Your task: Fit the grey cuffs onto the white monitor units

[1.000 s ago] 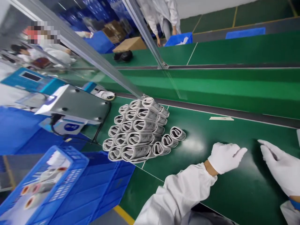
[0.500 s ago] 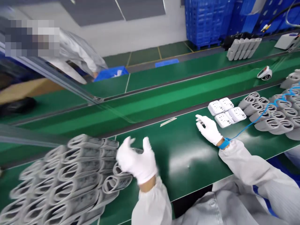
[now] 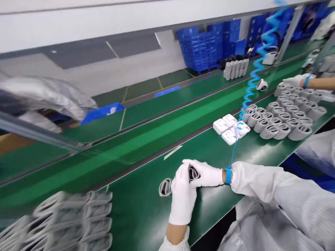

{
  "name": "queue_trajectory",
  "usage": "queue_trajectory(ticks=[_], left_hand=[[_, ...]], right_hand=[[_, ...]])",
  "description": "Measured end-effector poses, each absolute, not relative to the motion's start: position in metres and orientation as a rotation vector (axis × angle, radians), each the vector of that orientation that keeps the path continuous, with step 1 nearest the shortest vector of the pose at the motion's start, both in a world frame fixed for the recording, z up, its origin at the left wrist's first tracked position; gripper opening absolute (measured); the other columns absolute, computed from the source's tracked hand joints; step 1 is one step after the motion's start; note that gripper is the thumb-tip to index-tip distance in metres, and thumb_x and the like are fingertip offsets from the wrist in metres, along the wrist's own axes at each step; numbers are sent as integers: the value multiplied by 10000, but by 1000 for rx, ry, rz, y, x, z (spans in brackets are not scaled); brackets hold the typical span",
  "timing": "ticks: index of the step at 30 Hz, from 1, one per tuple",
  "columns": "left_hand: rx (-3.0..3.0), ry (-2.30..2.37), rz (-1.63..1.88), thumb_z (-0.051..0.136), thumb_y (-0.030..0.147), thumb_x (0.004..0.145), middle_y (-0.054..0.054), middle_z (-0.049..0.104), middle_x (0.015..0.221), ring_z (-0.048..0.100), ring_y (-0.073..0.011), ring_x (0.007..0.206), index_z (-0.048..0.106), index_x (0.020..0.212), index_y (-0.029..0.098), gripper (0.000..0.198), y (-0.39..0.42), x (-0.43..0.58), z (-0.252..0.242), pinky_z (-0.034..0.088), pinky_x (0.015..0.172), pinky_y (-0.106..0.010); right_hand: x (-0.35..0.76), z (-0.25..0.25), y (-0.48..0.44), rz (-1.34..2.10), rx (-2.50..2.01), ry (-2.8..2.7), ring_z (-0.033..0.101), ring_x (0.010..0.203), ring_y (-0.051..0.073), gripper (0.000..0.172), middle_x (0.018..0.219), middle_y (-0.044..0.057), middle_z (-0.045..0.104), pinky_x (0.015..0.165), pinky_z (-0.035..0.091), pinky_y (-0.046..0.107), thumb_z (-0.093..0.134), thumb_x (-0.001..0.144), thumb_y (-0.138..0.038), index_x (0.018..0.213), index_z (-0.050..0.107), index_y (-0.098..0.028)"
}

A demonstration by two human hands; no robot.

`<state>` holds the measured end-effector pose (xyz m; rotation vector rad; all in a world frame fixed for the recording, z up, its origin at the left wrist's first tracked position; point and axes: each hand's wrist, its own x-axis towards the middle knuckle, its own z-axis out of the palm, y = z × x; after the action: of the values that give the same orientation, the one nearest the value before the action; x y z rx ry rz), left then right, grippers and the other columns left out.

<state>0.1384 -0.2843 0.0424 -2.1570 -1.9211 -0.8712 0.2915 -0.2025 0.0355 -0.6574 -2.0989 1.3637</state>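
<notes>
On green belting [image 3: 141, 219] — left glove [image 3: 183, 197], right glove [image 3: 206, 173] — apparently closed around a soft grey loop [image 3: 165, 187]

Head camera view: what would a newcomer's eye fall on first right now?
The white-gloved left hand and white-gloved right hand stand out at lower centre, meeting over a rolled grey fabric sleeve on the glossy green workbench. A blue coiled cord rises from a blue wristband towards the top right. Beyond the hands lie four white square plastic units and neat rows of rolled grey sleeves.

White cloth gloves [image 3: 183, 195] and grey fabric [image 3: 165, 187] look matt, the green belt [image 3: 146, 212] glossy.
</notes>
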Motion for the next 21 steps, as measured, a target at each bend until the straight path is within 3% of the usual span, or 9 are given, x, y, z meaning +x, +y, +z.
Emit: queue_trajectory(ticks=[3,7,12,14,17,21], left_hand=[[-2208,-1864,-664,635,58,837,-223,626,1370,678,-367,1195,395,1533,125,739,-271,138,42,585,944,-461],[-2179,-1712,-449,744,153,861,-238,648,1286,706,-365,1058,343,1562,95,810,-261,126,44,572,797,-420],[-2133,-1413,-429,690,157,931,-209,698,1142,698,-304,871,419,1498,76,633,-261,121,42,495,693,-381],[-2110,-1329,-399,662,140,953,-179,718,1064,673,-266,768,454,1465,71,557,-264,118,43,451,647,-368],[-2018,-1372,-371,684,216,955,-171,719,967,623,-260,670,491,1423,46,534,-273,112,46,390,590,-363],[-2034,-1324,-487,737,262,897,-187,698,954,661,-324,812,478,1450,61,642,-286,109,51,450,667,-388]], right_hand=[[291,43,-202,1401,-853,-1926,668,1255,286,776,1378,75,674,1092,523,429,822,810,-321,1511,494,-275],[277,44,-196,1478,-1121,-1647,736,1011,257,536,1065,57,753,933,585,413,713,919,-370,1406,534,-234],[275,48,-183,1674,-1231,-1358,715,1036,235,355,1071,84,723,948,597,400,701,938,-384,1210,588,-187],[286,54,-172,1826,-1200,-1237,728,944,223,273,985,80,711,861,632,386,632,983,-422,1101,597,-177],[309,57,-152,2099,-1063,-1018,715,740,188,383,845,54,684,693,655,344,619,989,-548,1014,580,-169],[332,48,-135,2404,-782,-788,756,740,212,551,987,102,750,572,649,322,570,975,-703,1082,597,-163]])
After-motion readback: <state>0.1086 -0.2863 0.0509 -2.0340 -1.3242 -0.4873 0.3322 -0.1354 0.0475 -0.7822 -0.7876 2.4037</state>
